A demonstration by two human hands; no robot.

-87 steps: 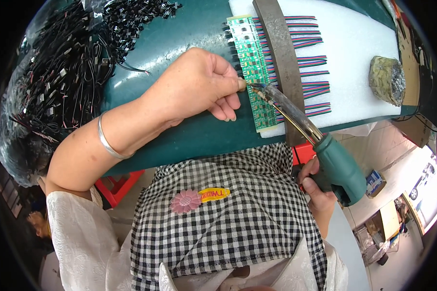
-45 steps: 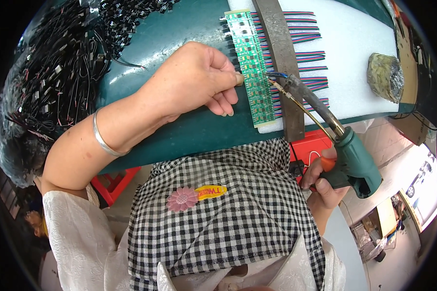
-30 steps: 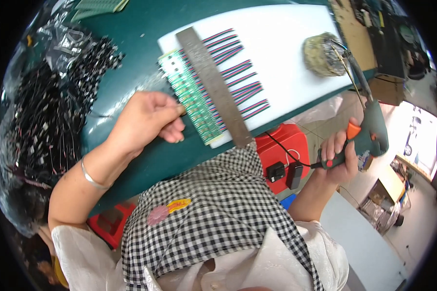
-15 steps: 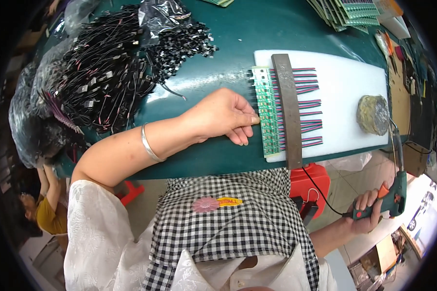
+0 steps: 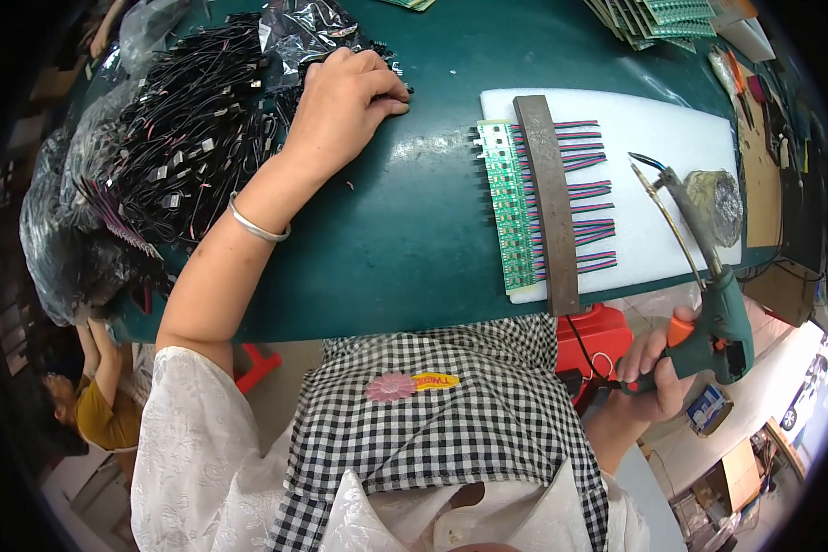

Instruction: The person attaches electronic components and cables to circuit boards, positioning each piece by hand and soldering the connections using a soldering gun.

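Observation:
My left hand [image 5: 345, 106], with a silver bangle on its wrist, is over the pile of small black connectors [image 5: 382, 57] at the upper left. Its fingers are curled together; whatever lies between the fingertips is hidden. In my right hand [image 5: 655, 368] is a green soldering gun [image 5: 722, 322] with an orange trigger. Its metal tip is raised over a white foam board [image 5: 658, 230]. On the board's left side lies a strip of green circuit boards [image 5: 506, 207]. A dark bar [image 5: 549, 207] crosses the pink and black wires [image 5: 591, 193] beside it.
Black cables [image 5: 189, 138] with small plugs heap up at the left, near plastic bags [image 5: 51, 230]. A round, plastic-wrapped lump [image 5: 716, 207] sits at the foam board's right edge. More circuit boards [image 5: 658, 18] are stacked at the far right. Another person [image 5: 106, 409] is at the left.
My left hand has gone from the circuit strip's left edge up and left to the connector pile. My right hand has brought the soldering gun up and left, its tip now over the foam board.

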